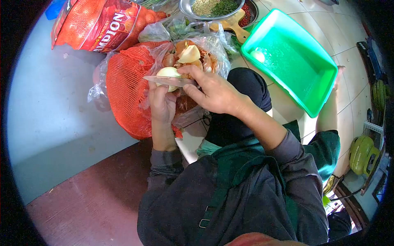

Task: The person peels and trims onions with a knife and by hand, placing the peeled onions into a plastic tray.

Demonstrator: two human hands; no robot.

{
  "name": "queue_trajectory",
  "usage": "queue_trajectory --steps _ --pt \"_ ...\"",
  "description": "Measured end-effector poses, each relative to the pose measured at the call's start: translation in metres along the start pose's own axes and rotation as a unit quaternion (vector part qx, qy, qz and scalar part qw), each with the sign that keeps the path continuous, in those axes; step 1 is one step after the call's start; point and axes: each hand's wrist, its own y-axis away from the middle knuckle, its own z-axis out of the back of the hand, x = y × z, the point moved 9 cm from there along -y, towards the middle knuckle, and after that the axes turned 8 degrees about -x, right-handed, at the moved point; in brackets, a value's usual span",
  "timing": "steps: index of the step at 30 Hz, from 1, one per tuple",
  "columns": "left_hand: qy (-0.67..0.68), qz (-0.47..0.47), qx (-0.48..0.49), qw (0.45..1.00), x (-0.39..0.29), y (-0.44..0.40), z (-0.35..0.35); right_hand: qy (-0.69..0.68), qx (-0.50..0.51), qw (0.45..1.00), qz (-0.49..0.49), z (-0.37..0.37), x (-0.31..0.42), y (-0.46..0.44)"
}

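A pale peeled onion (167,73) is held up by my left hand (162,102), whose fingers grip it from below. My right hand (217,91) is closed on a knife (164,80), and its blade lies across the near side of the onion, pointing left. The right index finger reaches to the onion's right edge. Beneath both hands sits a red mesh sack (129,86) beside a clear plastic bag (223,45) with brown onions and loose skins. A pale piece of onion skin (189,54) rests on top of that heap.
A green plastic basin (295,61) with one white onion (257,55) inside stands at the right. Behind are a full red sack of onions (102,24), a wooden board (236,26) and a metal bowl (197,17) of chopped ingredients. A green gas cylinder (361,153) stands far right.
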Motion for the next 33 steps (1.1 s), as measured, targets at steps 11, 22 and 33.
queue_trajectory --steps 11,22,33 --pt "-0.179 -0.065 -0.026 0.981 -0.009 0.0 -0.002 0.106 0.026 0.994 0.023 -0.002 0.002 -0.001" --pt "0.107 0.077 0.049 0.99 -0.006 0.002 -0.001 -0.054 -0.005 0.989 -0.137 0.001 -0.046 -0.005" --pt "0.182 0.092 0.031 0.979 0.008 -0.005 0.006 -0.048 0.031 0.995 -0.087 -0.01 -0.003 0.005"
